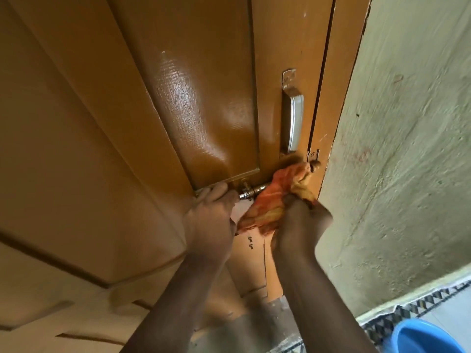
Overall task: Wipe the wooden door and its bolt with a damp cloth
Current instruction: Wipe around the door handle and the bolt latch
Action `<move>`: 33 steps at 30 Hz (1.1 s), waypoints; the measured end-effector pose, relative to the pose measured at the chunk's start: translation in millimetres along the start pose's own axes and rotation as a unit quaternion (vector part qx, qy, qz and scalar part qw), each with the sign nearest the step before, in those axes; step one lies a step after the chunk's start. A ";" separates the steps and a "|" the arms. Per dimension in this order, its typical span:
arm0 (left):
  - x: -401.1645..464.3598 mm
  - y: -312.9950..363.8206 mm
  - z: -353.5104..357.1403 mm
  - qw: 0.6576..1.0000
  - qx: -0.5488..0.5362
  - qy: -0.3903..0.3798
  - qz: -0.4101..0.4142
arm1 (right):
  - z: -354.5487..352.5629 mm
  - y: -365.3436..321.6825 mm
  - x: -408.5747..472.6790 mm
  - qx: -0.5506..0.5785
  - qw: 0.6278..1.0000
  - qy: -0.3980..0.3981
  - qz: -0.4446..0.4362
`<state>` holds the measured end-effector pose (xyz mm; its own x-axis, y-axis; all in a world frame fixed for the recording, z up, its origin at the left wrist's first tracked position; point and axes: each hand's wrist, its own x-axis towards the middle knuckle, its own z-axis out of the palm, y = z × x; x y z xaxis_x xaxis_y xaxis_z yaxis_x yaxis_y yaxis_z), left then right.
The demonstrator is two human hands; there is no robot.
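A person wipes the sliding bolt of a wooden door, one hand steadying the fitting while the other works the cloth.

The fingers (309, 208) of the right hand (299, 225) are closed tight on a bunched orange-and-yellow cloth (277, 200), pressing it around the bolt (254, 191) near the door's edge, apparently so the fabric wraps the rod. The left hand (211, 217) curls against the bolt's inner end; whether it grips metal or merely braces the door (191, 98) cannot be told. Above, a steel handle (294, 115) sits untouched on the glossy panel. A plastered wall (407, 149) flanks the frame, and a blue basin (428, 337) waits on the floor, likely for rinsing.
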<state>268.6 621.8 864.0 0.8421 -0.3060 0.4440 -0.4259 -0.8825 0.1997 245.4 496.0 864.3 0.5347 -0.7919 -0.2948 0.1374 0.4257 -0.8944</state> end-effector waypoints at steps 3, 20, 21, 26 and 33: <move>2.9 -0.4 -0.2 1.000 0.008 0.011 0.007 | 8.1 -18.1 14.3 0.136 0.983 0.075 0.101; 2.3 2.1 -1.7 1.000 0.011 0.019 0.017 | -1.2 -20.7 7.3 -0.030 0.997 0.035 0.061; 1.8 0.7 -0.9 1.000 0.011 0.018 0.017 | -1.8 -21.5 6.2 -0.020 0.997 0.039 0.064; 2.3 -0.3 -2.5 0.999 0.022 0.018 0.024 | -2.3 -34.3 29.5 0.063 0.983 0.104 0.137; 0.9 0.5 -1.8 0.999 0.026 0.024 0.030 | -5.8 -30.6 16.6 0.055 0.985 0.081 0.145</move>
<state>268.6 621.7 866.1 0.7981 -0.3437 0.4949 -0.4568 -0.8807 0.1251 245.3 467.3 884.8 0.4267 -0.6849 -0.5906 0.0926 0.6827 -0.7248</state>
